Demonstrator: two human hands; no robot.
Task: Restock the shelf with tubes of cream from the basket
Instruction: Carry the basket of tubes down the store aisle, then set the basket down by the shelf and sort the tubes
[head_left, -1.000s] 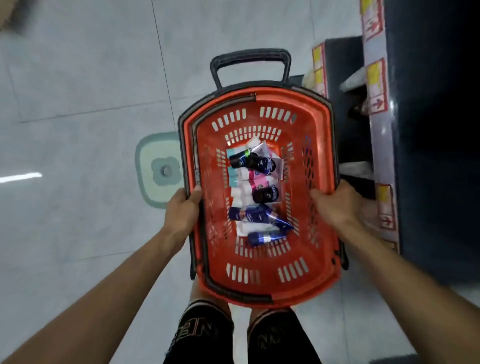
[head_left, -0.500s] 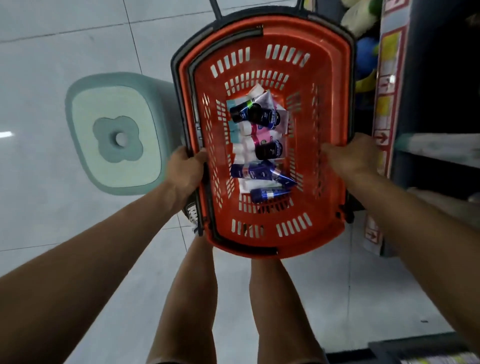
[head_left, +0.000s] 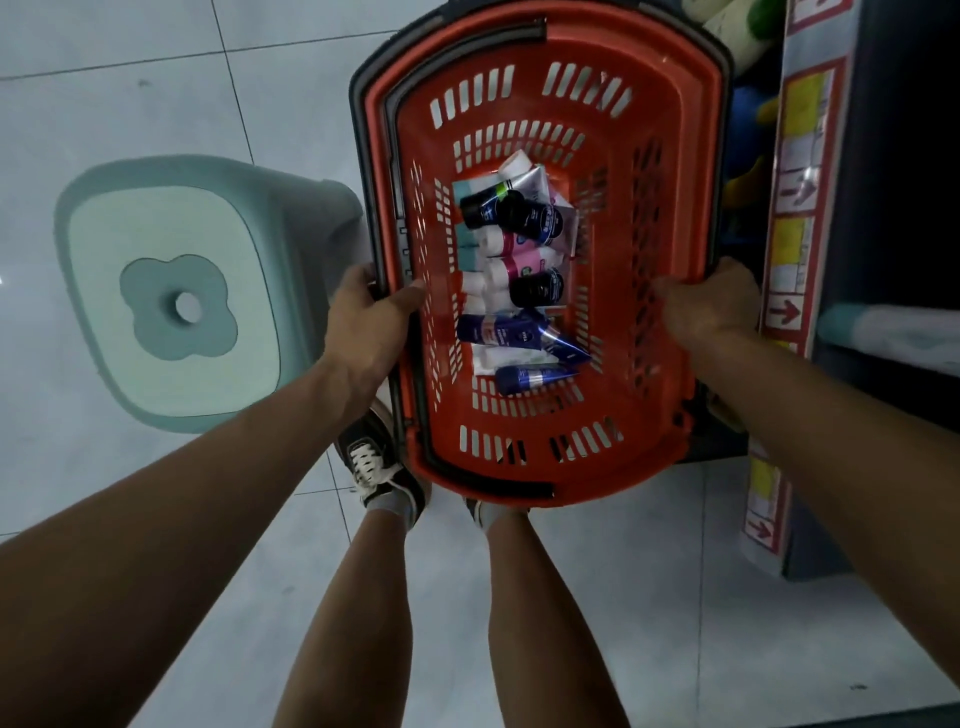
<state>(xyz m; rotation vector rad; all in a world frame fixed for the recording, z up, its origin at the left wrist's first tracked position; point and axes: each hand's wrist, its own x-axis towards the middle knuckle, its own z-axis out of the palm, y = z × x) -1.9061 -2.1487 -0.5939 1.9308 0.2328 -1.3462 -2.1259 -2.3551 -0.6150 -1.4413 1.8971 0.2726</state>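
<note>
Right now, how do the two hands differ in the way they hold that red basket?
The left hand grips the basket's left rim, its thumb over the edge and inside; the right hand grips the right rim, showing mostly its back. The left hand is on the side of the green stool; the right hand is on the side of the shelf. Both are closed on the basket, mid-length.

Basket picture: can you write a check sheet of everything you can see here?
Surface: pale tiled floor.
Job's things: orange basket carrying tubes of cream piled on its bottom; shelf beside it on the right.
Clutter: green stool on the floor, left of the basket.
Hands: left hand grips the basket's left rim; right hand grips the right rim.
Cables: nothing seen.
Surroundings: person's legs and a dark laced shoe below the basket.
</note>
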